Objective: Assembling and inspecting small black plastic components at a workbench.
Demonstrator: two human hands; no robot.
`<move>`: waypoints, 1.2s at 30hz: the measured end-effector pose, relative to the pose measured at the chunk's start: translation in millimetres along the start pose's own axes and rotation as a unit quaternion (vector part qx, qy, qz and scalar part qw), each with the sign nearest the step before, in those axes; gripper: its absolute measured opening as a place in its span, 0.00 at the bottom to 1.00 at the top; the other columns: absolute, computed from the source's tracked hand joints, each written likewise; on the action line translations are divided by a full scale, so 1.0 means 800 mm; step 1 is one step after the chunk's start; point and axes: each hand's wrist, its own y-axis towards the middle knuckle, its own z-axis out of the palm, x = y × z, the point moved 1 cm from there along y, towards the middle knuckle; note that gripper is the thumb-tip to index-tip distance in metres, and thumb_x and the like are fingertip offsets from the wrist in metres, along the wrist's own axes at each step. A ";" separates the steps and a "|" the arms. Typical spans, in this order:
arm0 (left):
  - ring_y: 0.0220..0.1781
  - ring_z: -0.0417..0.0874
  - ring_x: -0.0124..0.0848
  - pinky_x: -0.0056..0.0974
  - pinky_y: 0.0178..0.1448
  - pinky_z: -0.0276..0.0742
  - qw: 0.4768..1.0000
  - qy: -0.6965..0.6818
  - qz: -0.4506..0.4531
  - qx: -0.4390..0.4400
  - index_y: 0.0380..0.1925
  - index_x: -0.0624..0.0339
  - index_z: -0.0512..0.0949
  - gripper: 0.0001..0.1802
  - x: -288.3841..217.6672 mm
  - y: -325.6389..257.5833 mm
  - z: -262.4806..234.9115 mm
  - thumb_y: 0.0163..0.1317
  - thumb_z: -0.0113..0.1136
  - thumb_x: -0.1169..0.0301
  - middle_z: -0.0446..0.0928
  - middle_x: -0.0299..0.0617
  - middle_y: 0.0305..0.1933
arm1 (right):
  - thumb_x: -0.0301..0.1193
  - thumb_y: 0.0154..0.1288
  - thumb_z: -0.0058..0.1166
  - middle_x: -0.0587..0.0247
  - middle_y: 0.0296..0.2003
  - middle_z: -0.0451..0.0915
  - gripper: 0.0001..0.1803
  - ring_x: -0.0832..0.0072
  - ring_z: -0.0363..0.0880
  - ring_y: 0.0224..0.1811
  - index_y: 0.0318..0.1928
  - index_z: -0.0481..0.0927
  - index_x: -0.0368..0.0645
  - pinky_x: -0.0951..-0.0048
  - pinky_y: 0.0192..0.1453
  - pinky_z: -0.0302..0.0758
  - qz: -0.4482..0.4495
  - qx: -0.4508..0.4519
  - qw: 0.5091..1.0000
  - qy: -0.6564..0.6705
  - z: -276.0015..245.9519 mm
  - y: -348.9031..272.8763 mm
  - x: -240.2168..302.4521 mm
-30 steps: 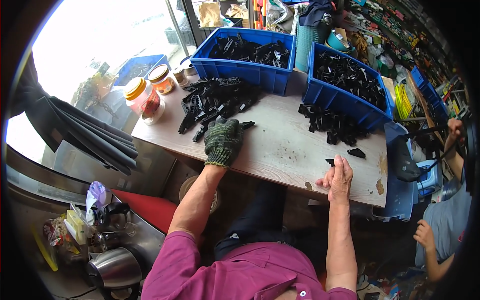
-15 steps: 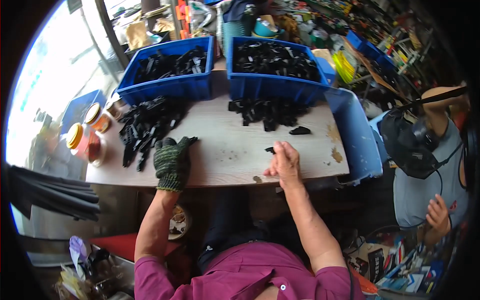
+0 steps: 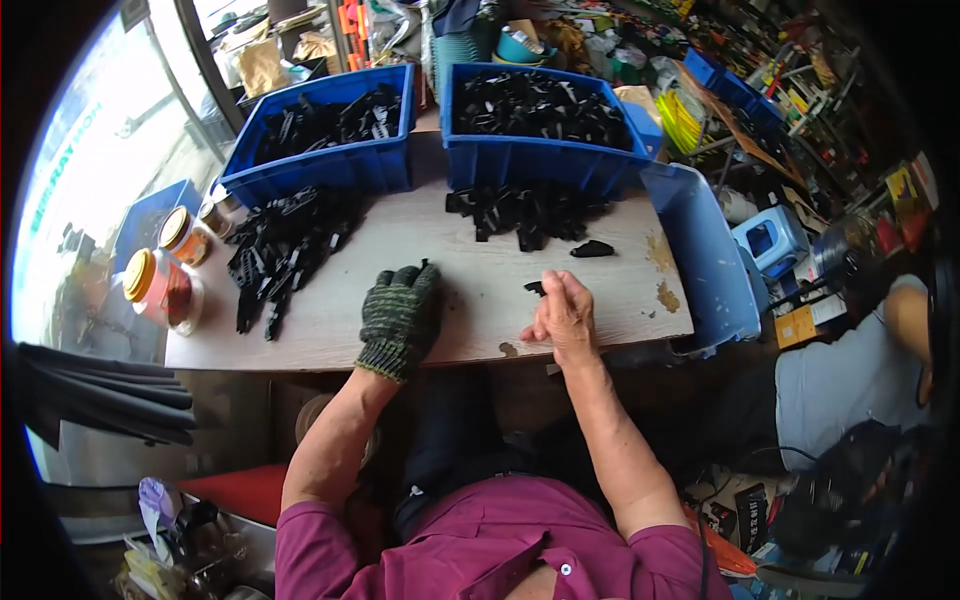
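My left hand (image 3: 400, 312), in a dark green knitted glove, is closed over the near middle of the table. A small black tip shows past its fingers; most of that piece is hidden. To its right, my bare right hand (image 3: 562, 315) pinches a small black plastic part (image 3: 535, 288), of which one end sticks out. Beyond the left hand lies a heap of long black plastic pieces (image 3: 290, 245). A second heap of shorter black pieces (image 3: 525, 212) lies past my right hand, with a single black piece (image 3: 592, 249) apart from it.
Two blue bins full of black parts, a left bin (image 3: 330, 165) and a right bin (image 3: 540, 165), stand along the table's far side. Jars (image 3: 150, 280) stand at the left edge. A light-blue tub (image 3: 705, 260) adjoins the right edge. Another person (image 3: 840, 360) is at far right.
My left hand has moved right, away from the left heap, with a black piece in it. The right hand stays nearly in place. The other person at right has bent lower.
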 end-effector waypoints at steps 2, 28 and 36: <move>0.43 0.81 0.48 0.49 0.48 0.76 1.000 -0.013 0.017 -0.022 0.47 0.57 0.80 0.14 0.000 -0.001 0.000 0.62 0.63 0.67 0.83 0.47 0.42 | 0.43 0.74 0.52 0.74 0.11 0.59 0.18 0.82 0.62 0.11 0.28 0.67 0.48 0.70 0.17 0.79 0.000 -0.004 1.000 -0.003 0.000 0.001 0.003; 0.42 0.83 0.51 0.46 0.46 0.79 0.931 -0.363 -0.019 -0.040 0.46 0.63 0.81 0.10 -0.036 -0.028 0.000 0.66 0.60 0.71 0.82 0.51 0.42 | 0.47 0.73 0.51 0.72 0.10 0.58 0.21 0.80 0.61 0.10 0.28 0.67 0.46 0.69 0.16 0.77 -0.019 -0.048 0.999 -0.009 0.009 0.001 -0.005; 0.38 0.85 0.45 0.43 0.42 0.79 0.888 -0.447 -0.077 0.072 0.48 0.61 0.79 0.13 -0.093 0.002 0.027 0.72 0.55 0.65 0.83 0.51 0.40 | 0.46 0.74 0.49 0.71 0.12 0.63 0.22 0.78 0.65 0.09 0.26 0.67 0.45 0.72 0.13 0.73 -0.053 -0.088 0.994 -0.046 0.009 -0.004 -0.001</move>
